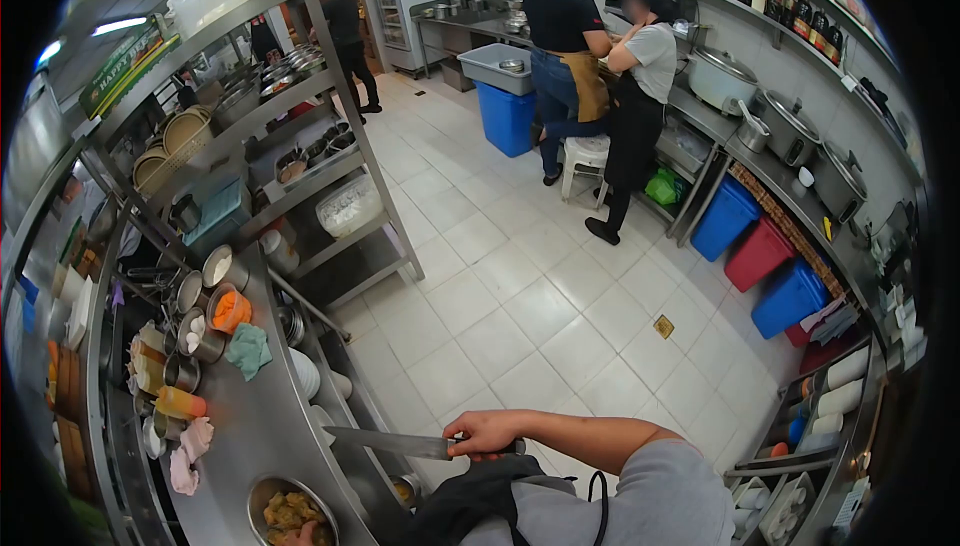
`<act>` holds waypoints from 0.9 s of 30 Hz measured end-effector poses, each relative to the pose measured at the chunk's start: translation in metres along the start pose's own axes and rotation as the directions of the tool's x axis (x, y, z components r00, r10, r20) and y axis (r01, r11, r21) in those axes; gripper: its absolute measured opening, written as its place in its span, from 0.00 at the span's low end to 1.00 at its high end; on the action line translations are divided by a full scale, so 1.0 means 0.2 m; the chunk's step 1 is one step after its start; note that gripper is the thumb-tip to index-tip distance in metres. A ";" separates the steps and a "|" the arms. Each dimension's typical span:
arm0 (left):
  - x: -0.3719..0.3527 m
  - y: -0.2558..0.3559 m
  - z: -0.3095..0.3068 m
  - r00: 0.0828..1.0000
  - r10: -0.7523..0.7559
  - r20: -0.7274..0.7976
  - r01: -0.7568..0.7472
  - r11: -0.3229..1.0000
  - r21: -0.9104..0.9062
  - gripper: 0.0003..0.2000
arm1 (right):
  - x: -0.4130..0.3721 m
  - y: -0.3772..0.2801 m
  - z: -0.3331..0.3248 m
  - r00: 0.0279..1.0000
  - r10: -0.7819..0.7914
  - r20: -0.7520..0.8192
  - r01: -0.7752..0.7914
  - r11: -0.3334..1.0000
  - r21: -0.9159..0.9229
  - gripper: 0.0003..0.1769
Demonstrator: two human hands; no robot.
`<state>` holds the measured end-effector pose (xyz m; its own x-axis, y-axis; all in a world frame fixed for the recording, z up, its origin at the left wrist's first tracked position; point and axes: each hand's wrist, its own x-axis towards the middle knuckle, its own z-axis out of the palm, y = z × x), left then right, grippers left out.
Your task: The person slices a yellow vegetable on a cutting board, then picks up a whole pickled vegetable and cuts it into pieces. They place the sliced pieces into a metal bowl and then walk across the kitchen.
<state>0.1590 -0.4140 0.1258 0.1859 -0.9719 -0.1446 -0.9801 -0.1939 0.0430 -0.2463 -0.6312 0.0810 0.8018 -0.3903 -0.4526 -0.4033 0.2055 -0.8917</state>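
My right hand [485, 434] is closed around the handle of a large knife [390, 440], whose blade points left across the counter's edge. At the bottom of the view, part of my left hand [303, 534] reaches into a metal bowl [262, 496] of yellow-brown food pieces [290, 510]; its fingers are mostly hidden. The bowl stands on the steel counter [240, 426]. Pink cloths [190, 456], an orange-yellow container [180, 402] and a green cloth [248, 349] lie farther up the counter.
Metal pots [203, 336] line the counter's left side. A steel rack [385, 196] stands beyond. Two people [570, 36] are at the far worktop near a white stool [584, 161]; another person [345, 36] stands farther back. Blue bins [725, 218] sit under the right counter.
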 end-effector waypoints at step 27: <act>-0.13 -0.18 -0.06 0.832 -0.519 -0.193 0.333 0.748 -0.574 0.25 | -0.12 0.19 -0.03 0.998 0.034 0.053 -0.036 0.999 0.031 0.16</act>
<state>0.1900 -0.3842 0.1390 0.6772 -0.7342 0.0485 -0.6310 -0.5455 0.5517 -0.2841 -0.6189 0.0581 0.8101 -0.3346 -0.4815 -0.4176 0.2473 -0.8743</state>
